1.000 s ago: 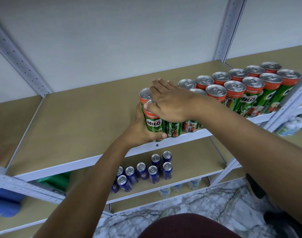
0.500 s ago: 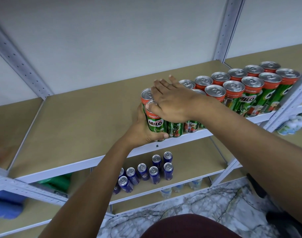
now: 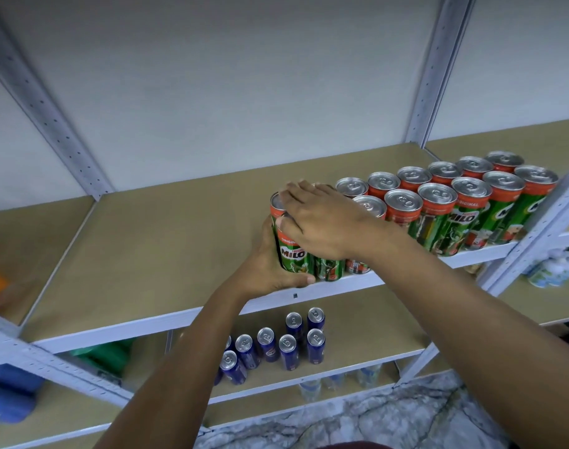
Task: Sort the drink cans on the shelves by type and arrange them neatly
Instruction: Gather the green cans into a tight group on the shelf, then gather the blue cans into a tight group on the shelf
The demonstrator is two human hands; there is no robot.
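Observation:
Green and red Milo cans [image 3: 438, 212] stand in two rows on the upper shelf [image 3: 147, 254], running to the right post. My left hand [image 3: 270, 270] wraps around the leftmost front Milo can [image 3: 291, 254] at the shelf's front edge. My right hand [image 3: 322, 218] lies flat, fingers spread, over the tops of the leftmost cans and hides them. Several blue cans [image 3: 289, 348] stand loosely grouped on the shelf below.
White metal uprights [image 3: 438, 72] frame the bay. The upper shelf's left half is bare board. Green packaging [image 3: 98, 354] and a blue object [image 3: 8, 400] sit lower left. White bottles [image 3: 555, 267] stand at right. Marble floor [image 3: 374, 422] lies below.
Both hands stay on the leftmost Milo cans; they and the cans appear shifted very slightly right, toward the rows. The view has tilted a little.

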